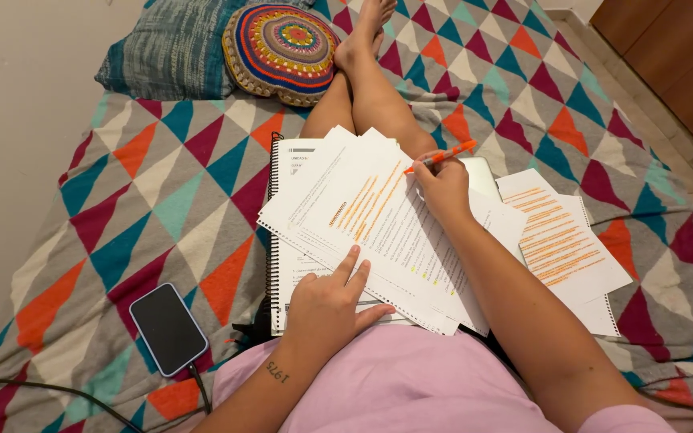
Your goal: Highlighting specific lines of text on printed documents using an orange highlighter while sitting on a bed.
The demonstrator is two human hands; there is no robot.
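Fingers [435, 172] gripping one orange highlighter [443, 155], one phone [168, 327], two cushions [282, 50].

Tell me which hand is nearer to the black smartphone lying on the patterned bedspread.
Left. The left hand rests flat on the stack of printed sheets, just right of the black smartphone. The right hand holds an orange highlighter pen farther up and across the papers.

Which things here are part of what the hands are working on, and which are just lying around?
In use: orange highlighter in right hand; printed pages under left hand; spiral notebook.
Lying about: phone, round cushion, blue pillow, side pages.
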